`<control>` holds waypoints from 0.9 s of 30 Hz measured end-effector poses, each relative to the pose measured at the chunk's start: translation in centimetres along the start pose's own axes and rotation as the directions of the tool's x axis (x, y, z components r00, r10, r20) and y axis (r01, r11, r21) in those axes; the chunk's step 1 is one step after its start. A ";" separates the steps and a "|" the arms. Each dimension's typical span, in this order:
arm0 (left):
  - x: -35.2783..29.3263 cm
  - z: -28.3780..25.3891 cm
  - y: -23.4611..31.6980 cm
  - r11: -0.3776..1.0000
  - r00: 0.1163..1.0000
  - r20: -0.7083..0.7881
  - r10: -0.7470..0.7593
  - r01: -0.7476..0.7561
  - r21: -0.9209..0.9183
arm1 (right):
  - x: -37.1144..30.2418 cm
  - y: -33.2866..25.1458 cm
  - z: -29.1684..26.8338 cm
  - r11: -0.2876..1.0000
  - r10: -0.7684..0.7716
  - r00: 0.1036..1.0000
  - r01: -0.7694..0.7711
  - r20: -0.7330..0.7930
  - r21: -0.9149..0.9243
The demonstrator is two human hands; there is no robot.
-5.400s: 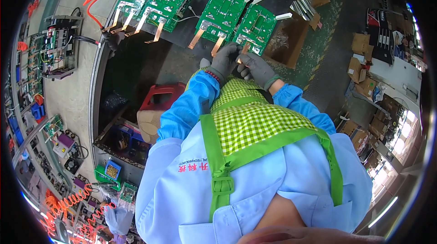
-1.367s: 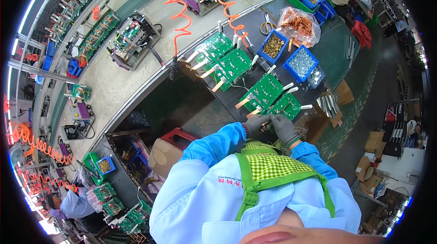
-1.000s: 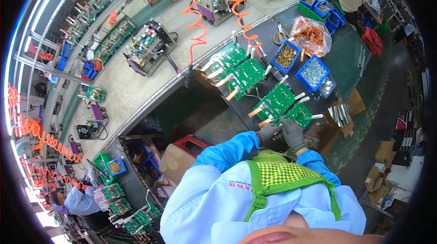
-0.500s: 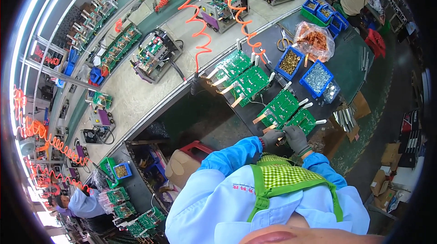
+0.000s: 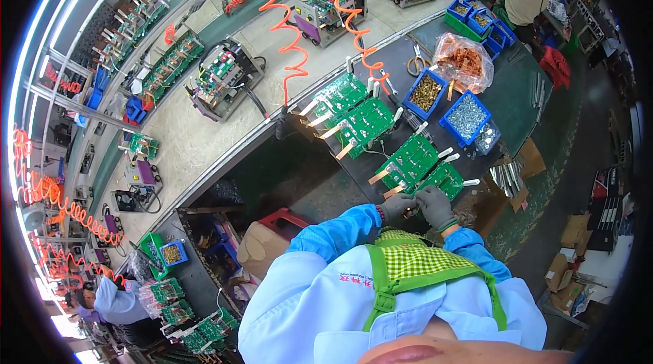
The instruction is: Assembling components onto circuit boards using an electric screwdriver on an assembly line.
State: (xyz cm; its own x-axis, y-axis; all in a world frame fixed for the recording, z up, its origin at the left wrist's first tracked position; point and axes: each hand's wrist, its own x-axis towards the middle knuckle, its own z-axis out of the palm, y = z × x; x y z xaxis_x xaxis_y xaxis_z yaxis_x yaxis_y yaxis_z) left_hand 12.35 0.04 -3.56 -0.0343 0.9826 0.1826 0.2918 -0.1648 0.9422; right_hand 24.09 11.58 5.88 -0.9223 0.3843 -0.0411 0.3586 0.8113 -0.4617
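Observation:
Both my hands wear dark grey gloves and are close together at the near edge of a green circuit board. My left hand is closed, with a small brass-coloured glint at its fingertips; the piece is too small to name. My right hand has its fingers bent and pressed together beside the left one, and whatever they hold is hidden. Just beyond lies a second green board with copper strips and white tabs along its sides. Farther left are two more such boards, one of them the nearer board.
Past the boards stand a blue bin of brass fasteners, a blue bin of silver fasteners, a bag of copper parts and scissors. Orange coiled hoses hang over the bench. A red stool stands at left.
My hands have drawn slightly apart; the right one has lifted its fingers toward the board's edge. The whole view has shifted a little, so the bench appears farther left.

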 end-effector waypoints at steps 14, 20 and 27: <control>0.6 1.0 0.7 0.425 0.771 0.206 -0.602 0.528 -0.735 | -0.8 -0.3 2.0 0.999 0.028 0.977 -0.036 -0.213 -0.036; 0.3 1.7 0.0 0.361 0.752 0.188 -0.632 0.499 -0.788 | -0.9 -0.1 2.0 0.999 0.047 0.977 -0.042 -0.206 0.030; 0.5 1.4 0.5 0.374 0.769 0.173 -0.615 0.478 -0.795 | -0.4 -0.7 2.4 0.988 0.109 0.974 -0.128 -0.201 -0.083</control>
State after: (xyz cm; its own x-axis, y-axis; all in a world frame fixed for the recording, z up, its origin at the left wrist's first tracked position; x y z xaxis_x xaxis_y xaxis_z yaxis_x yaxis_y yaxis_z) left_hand 13.77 0.62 -3.39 -0.0402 0.8722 -0.4875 -0.6674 0.3397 0.6628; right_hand 23.89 9.81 4.08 -0.8299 0.5509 0.0878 0.4841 0.7895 -0.3772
